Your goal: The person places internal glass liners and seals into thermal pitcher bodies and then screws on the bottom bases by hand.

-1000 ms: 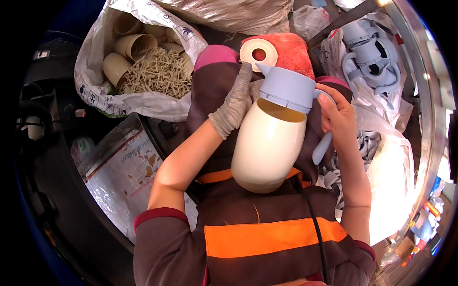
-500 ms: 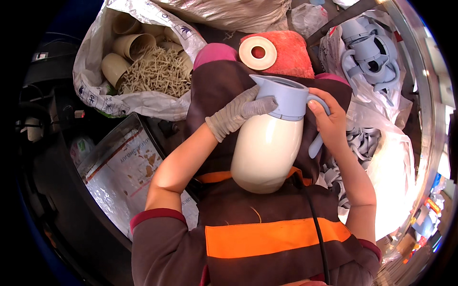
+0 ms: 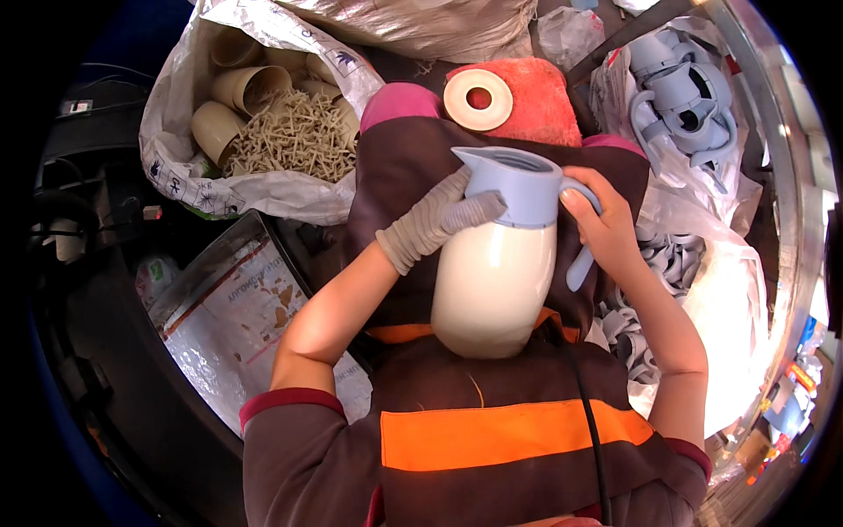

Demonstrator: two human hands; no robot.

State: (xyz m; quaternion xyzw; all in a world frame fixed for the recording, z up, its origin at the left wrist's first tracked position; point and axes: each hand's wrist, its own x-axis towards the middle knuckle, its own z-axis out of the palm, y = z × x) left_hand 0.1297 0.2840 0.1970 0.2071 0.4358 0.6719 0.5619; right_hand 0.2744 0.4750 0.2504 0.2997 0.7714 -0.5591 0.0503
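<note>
A thermos jug [image 3: 492, 290] with a cream body and a light blue collar [image 3: 518, 198] stands slightly tilted against my lap, its spout toward the left. My left hand [image 3: 439, 220], in a grey glove, is closed round the collar below the spout, thumb across its front. On the other side my bare right hand [image 3: 606, 220] grips the top of the blue handle [image 3: 580, 268], whose lower end hangs free. The collar's top shows a dark opening; its inside is hard to make out. Beyond the jug, a cream ring [image 3: 458, 99] lies on a red plush cushion [image 3: 549, 98].
At the far left a white sack [image 3: 162, 162] holds cream cups [image 3: 215, 127] and many small cream pieces [image 3: 294, 140]. A bag of light blue collars [image 3: 689, 97] stands far right, above another bag [image 3: 733, 299] of grey-blue parts. Left of me is a plastic-lined tray [image 3: 237, 316].
The jug has turned a little more upright, its top dropping slightly toward me and left. Both hands keep their hold on it.
</note>
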